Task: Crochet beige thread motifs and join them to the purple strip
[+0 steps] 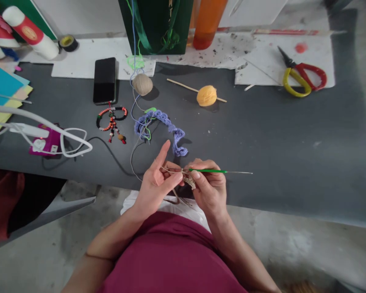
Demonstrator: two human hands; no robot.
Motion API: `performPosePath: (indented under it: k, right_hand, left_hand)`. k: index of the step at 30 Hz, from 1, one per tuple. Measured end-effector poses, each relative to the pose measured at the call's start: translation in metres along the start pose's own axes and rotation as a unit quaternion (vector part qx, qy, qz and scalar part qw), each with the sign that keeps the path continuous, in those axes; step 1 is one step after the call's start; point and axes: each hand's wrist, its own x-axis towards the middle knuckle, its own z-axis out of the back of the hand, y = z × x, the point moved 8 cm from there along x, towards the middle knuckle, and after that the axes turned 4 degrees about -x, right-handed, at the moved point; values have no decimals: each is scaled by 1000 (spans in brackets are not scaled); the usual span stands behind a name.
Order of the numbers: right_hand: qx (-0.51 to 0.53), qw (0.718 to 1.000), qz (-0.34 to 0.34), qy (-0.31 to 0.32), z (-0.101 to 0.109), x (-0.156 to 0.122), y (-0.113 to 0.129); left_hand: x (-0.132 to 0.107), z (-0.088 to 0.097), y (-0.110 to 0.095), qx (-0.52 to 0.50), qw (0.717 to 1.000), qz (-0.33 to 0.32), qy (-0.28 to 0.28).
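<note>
Maroon shirt (171,254); right hand (209,191) pinching green crochet hook (207,171), left hand (154,185) half open around beige yarn (171,169)

My dark table (262,134) carries it all. On the far side, left of centre, lie my phone (104,80) and a tan yarn ball (142,84); nearer, a bead keychain (111,122) and a purple crochet strip (161,128). To the right, an orange yarn ball (206,95) sits on a stick (183,86). Far right, scissors (299,77) rest on white paper (293,53). Coloured card (3,85) lies at the left edge, near a pink socket (45,140).
</note>
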Motion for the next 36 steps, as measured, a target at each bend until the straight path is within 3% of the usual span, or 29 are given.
performPosePath:
  k: [8, 16, 22, 26, 29, 31, 33, 36]
  right_hand:
    - [-24, 998, -9, 61, -3, -5, -8]
    - [24, 989, -57, 133, -13, -10, -7]
    - [10, 990, -58, 128, -14, -9, -4]
    - [-23, 990, -60, 122, -14, -10, -1]
    - [-56, 991, -38, 116, -13, -8, 5]
    - [-131, 987, 4, 93, -8, -5, 13]
    - [-258, 962, 70, 50, -1, 1, 24]
    - [-440, 881, 176, 12, 0, 10, 38]
  left_hand:
    - [-7, -5, -17, 93, 993, -65, -25]
    - [-12, 5, -24, 140, 973, -163, -81]
    - [-15, 14, -23, 128, 964, -202, -117]
    - [-15, 13, -23, 139, 951, -260, -97]
    - [-14, 13, -26, 109, 948, -288, -84]
    - [-10, 17, -27, 64, 958, -266, -86]
    - [-4, 21, -26, 8, 972, -220, -86]
    - [5, 25, -25, -69, 981, -167, -75]
